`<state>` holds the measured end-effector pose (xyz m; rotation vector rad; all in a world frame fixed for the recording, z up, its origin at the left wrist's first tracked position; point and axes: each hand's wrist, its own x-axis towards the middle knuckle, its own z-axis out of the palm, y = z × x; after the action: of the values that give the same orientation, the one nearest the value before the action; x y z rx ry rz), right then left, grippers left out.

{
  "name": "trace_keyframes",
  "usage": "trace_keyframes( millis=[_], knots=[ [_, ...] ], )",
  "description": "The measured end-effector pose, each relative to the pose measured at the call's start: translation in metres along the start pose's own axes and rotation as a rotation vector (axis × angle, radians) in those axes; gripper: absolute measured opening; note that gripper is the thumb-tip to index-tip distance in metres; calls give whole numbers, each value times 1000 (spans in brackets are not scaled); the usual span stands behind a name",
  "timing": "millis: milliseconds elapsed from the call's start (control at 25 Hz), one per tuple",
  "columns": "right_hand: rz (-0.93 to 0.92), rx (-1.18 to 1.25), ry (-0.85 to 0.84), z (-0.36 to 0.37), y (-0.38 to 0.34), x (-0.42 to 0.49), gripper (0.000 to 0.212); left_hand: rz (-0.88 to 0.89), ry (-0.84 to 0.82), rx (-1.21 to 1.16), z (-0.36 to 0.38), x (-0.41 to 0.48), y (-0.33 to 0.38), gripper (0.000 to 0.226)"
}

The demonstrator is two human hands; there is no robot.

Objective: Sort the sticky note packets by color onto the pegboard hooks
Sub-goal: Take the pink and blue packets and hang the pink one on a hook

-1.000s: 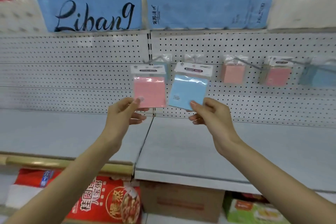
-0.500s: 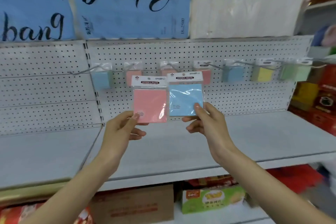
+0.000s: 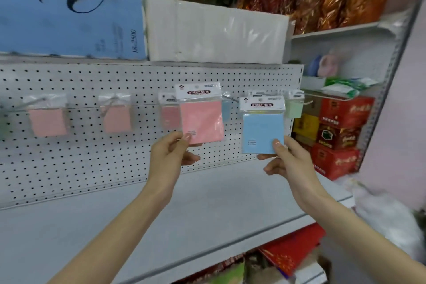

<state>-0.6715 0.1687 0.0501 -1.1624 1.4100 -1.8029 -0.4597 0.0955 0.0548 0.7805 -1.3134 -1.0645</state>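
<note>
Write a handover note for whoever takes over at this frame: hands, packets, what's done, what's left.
Left hand pinches the pink packet by its lower corner; right hand pinches the blue packet likewise. Both are held up before the pegboard, on no hook.
Done: three hung pink packets in a row at left; a hung blue packet and a hung green packet further right.
Left: hang the pink with the pinks, the blue probably with the half-hidden blue.
</note>
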Motion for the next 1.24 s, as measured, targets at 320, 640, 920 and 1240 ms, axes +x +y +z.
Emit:
trace_keyframes(
  millis=[320,640,920,1240],
  knots=[
    [84,-22,-106,-56,27,73,21,75,42,52,77,54,-37,12],
    [91,13,-295,-54,48,107,22,133,185,181,81,70,-57,11],
    [94,50,-362,-60,57,126,20,166,280,214,86,81,-47,11],
    [116,50,-340,-47,72,151,19,160,295,240,85,85,-59,12]
  ],
)
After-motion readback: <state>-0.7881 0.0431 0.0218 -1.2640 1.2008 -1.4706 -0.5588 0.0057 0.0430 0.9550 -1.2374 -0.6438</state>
